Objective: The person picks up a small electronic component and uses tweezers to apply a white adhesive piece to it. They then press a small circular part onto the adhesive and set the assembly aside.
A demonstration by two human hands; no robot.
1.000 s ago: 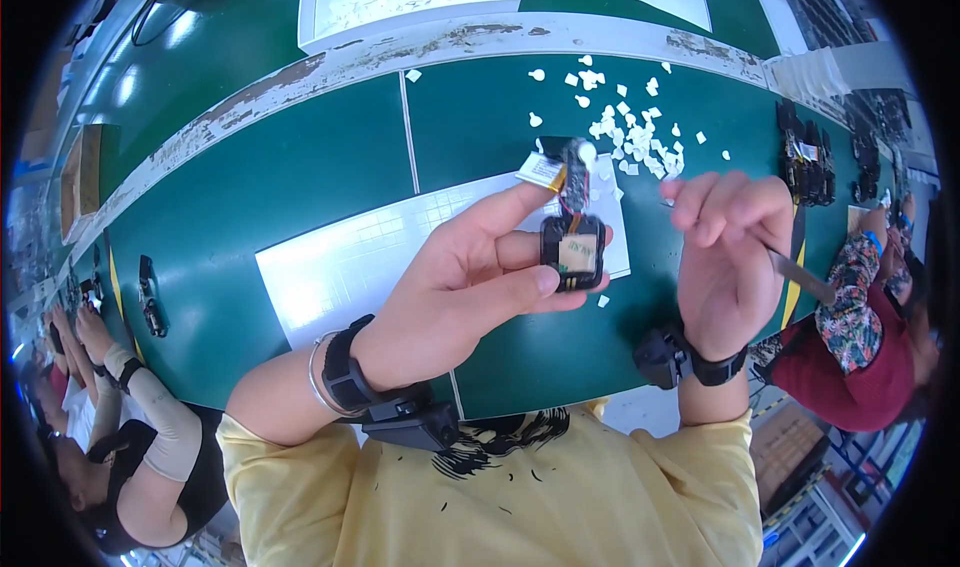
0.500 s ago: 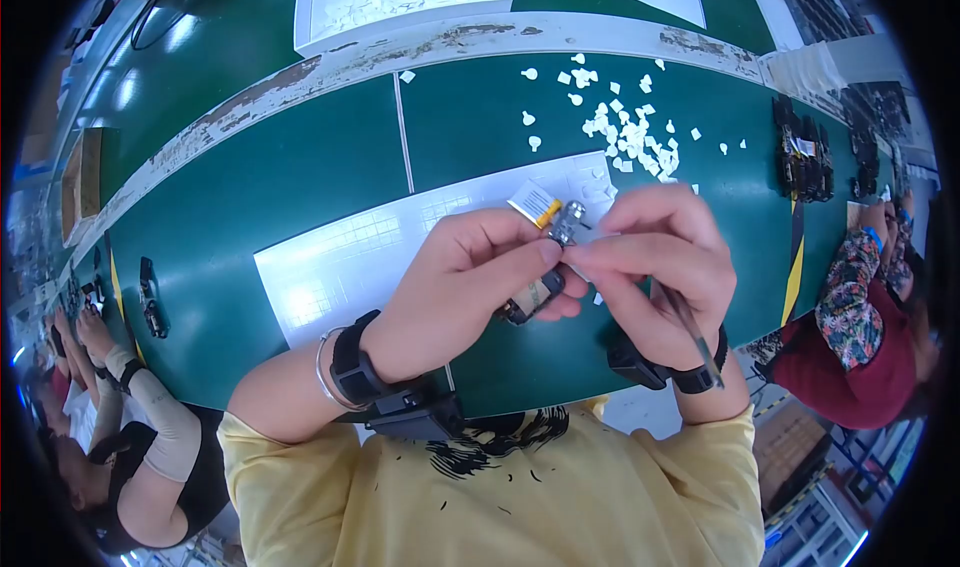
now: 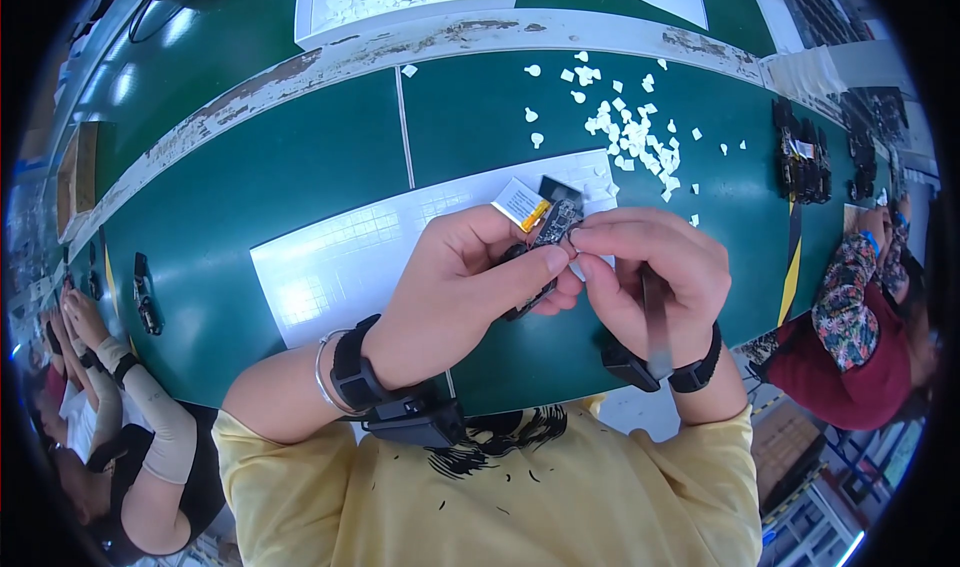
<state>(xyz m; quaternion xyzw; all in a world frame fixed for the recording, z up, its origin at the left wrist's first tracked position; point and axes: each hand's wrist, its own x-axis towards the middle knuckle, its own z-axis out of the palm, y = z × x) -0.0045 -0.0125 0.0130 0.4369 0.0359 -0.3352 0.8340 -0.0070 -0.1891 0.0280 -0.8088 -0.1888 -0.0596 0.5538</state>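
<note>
My left hand (image 3: 455, 277) is closed around a small electronic device, its thumb pressing near the lower end of the dark circuit board (image 3: 560, 224). A silver pouch battery (image 3: 517, 203) with a yellow-taped edge sticks out to the board's left. Beyond the board's far end shows a dark flat piece (image 3: 563, 189). My right hand (image 3: 670, 272) is closed, its thumb and forefinger meeting at the board's right edge; whatever they pinch there is too small to make out. Metal tweezers (image 3: 656, 322), blurred, are tucked in the right palm and point back toward the wrist.
Under the hands lies a white gridded sheet (image 3: 330, 272). Several small white pieces (image 3: 640, 142) are scattered beyond it, and a white box (image 3: 405, 2) of similar pieces stands past the ledge (image 3: 430, 39). Dark devices (image 3: 802, 157) sit at right, another (image 3: 147, 292) at left. People work at both sides.
The device has turned in my left hand, so the board's component side and the dark flat piece now show. The battery has shifted slightly left. The tweezers have swung more upright in my right hand.
</note>
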